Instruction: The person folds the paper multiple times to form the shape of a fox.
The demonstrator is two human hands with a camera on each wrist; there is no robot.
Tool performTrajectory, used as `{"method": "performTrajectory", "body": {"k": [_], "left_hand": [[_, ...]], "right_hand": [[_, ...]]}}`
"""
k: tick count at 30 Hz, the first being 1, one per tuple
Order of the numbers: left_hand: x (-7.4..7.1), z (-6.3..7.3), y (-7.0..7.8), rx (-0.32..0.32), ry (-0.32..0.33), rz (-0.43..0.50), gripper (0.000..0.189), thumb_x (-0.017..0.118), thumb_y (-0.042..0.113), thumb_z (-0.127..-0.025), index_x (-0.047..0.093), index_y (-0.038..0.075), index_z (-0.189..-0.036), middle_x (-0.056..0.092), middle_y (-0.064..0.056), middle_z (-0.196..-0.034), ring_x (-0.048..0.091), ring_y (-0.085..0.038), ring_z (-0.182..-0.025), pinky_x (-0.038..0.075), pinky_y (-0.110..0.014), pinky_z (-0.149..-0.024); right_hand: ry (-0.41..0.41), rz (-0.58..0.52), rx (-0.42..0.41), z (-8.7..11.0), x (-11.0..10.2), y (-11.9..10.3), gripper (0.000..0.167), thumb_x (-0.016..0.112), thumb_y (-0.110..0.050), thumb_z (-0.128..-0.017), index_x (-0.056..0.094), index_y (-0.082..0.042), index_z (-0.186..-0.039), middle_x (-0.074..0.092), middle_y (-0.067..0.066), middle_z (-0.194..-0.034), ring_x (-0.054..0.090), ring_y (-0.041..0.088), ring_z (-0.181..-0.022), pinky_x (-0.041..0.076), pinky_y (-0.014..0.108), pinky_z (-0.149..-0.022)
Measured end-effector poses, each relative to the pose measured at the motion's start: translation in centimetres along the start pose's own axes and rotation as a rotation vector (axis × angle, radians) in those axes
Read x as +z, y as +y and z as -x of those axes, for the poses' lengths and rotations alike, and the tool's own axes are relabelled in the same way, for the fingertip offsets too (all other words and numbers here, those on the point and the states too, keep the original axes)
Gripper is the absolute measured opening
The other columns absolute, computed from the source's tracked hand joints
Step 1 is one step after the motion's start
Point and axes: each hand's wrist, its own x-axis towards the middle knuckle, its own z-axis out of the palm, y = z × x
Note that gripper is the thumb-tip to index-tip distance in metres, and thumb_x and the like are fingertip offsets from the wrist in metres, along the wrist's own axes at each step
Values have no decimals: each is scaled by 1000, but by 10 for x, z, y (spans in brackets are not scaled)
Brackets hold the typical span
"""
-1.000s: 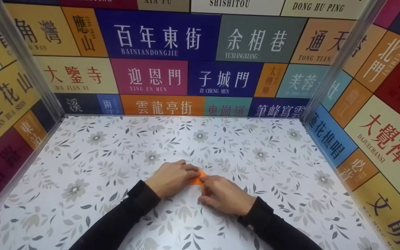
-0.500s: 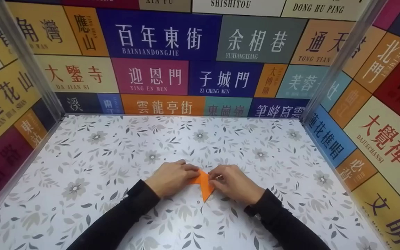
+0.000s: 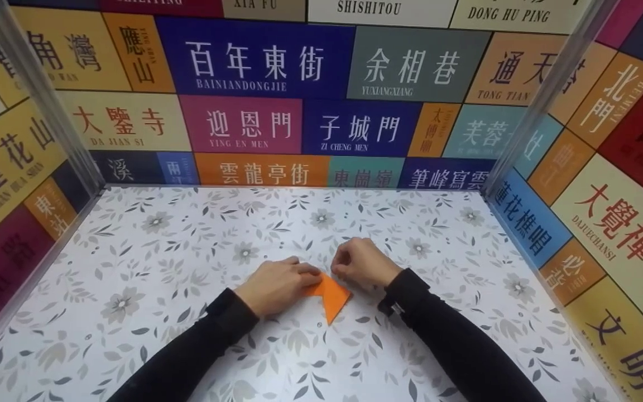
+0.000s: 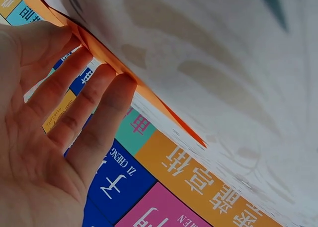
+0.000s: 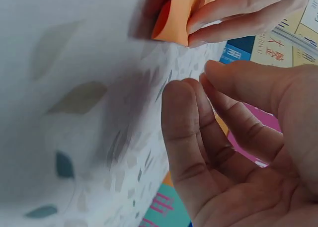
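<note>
A folded piece of orange paper [image 3: 335, 296] lies on the table, with a pointed corner towards me. My left hand [image 3: 279, 285] covers its left part. In the left wrist view, the nearly straight fingers [image 4: 102, 108] press on the paper, which shows edge-on as a thin orange strip. Just beyond the paper's right side is my right hand [image 3: 363, 262], apart from it. The right wrist view shows loosely bent fingers [image 5: 181, 117] with the thumb close by and nothing held. There, the paper's raised fold [image 5: 181, 18] shows beside the left hand's fingers.
The white table [image 3: 187, 346] has a grey leaf and flower print. Panels of colourful Chinese place names [image 3: 254, 61] stand at the back and both sides. Clear strips [image 3: 550, 84] run up the corners. Both forearms wear black sleeves [image 3: 455, 335].
My right hand has lifted off the paper, moving right and then farther from me. The paper's near point and right corner are now uncovered. My left hand has stayed in place.
</note>
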Motion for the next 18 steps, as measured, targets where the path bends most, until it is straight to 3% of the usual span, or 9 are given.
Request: {"method": "performTrajectory", "body": {"k": [8, 18], "left_hand": [[-1, 0, -2, -7, -12, 24, 36, 63, 18, -117, 81, 21, -148, 80, 0, -152, 75, -32, -125, 71, -50, -91], [-1, -1, 1, 3, 16, 25, 31, 66, 25, -118, 83, 20, -144, 83, -1, -147, 76, -31, -118, 71, -48, -87]], "right_hand": [[-63, -32, 71, -19, 5, -4, 7, 90, -11, -99, 88, -11, -93, 80, -2, -82, 65, 10, -73, 52, 23, -69], [-47, 37, 89, -29, 11, -7, 20, 87, -12, -96, 82, -11, -76, 66, -8, -67, 58, 10, -62, 46, 21, -60]]}}
